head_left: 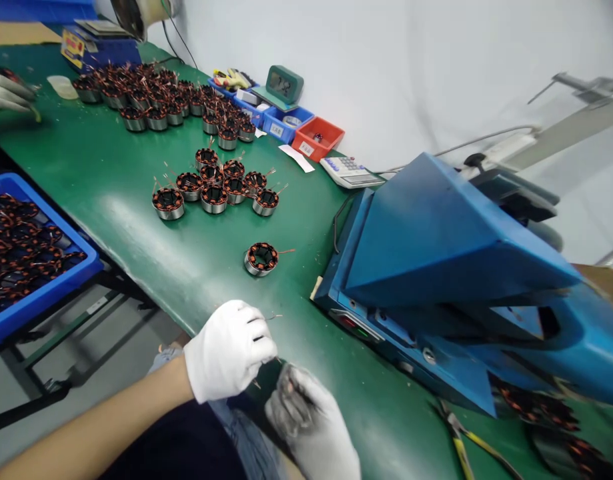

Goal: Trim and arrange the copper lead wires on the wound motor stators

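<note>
My left hand, in a white glove, is closed near the front edge of the green table, with thin copper wire ends poking out around its fingers. What it grips is hidden. Just right of it and lower, my right hand wears a white glove with grey, soiled fingers. Its fingers are curled together, and their contents cannot be made out. A single copper-wound stator sits on the table beyond my hands, one wire pointing right. Farther back stands a small group of stators.
A blue machine fills the right side, with pliers below it. A blue crate of stators is at left. Many stators, small bins, a calculator and a clock stand farther back. Another person's gloved hand is upper left.
</note>
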A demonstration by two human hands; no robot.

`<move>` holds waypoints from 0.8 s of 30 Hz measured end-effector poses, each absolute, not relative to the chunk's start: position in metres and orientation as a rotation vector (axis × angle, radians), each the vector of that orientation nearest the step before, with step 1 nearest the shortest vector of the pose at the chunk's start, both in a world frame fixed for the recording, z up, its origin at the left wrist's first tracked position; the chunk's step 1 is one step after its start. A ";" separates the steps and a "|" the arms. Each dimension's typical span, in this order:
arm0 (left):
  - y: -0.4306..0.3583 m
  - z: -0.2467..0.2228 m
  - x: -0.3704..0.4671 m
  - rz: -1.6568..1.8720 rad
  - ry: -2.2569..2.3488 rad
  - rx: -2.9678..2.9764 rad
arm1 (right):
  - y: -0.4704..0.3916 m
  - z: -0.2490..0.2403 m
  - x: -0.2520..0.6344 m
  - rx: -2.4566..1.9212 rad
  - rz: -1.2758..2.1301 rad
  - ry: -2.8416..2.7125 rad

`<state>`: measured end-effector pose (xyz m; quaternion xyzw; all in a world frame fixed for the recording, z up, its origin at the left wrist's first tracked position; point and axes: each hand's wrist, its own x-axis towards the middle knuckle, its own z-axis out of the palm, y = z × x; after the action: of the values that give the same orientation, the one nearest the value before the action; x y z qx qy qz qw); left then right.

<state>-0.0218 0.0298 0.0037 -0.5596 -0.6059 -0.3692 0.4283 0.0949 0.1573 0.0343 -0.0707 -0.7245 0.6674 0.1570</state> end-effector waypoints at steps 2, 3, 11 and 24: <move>0.029 0.004 -0.022 -0.934 -1.504 -1.402 | 0.162 0.037 0.101 -0.286 1.613 -2.243; 0.029 0.004 -0.022 -0.935 -1.507 -1.402 | 0.165 0.035 0.101 -0.306 1.355 -2.325; 0.026 0.007 -0.018 -0.954 -1.487 -1.390 | 0.168 0.010 0.081 0.343 0.099 -1.950; 0.021 0.002 0.017 -1.098 -1.568 -1.092 | 0.177 0.037 0.112 -0.414 1.170 -2.164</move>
<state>0.0168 0.0212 0.0023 -0.4420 -0.6346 -0.4445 0.4521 0.1124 0.1766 0.0368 -0.1573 -0.8224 0.4448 0.3179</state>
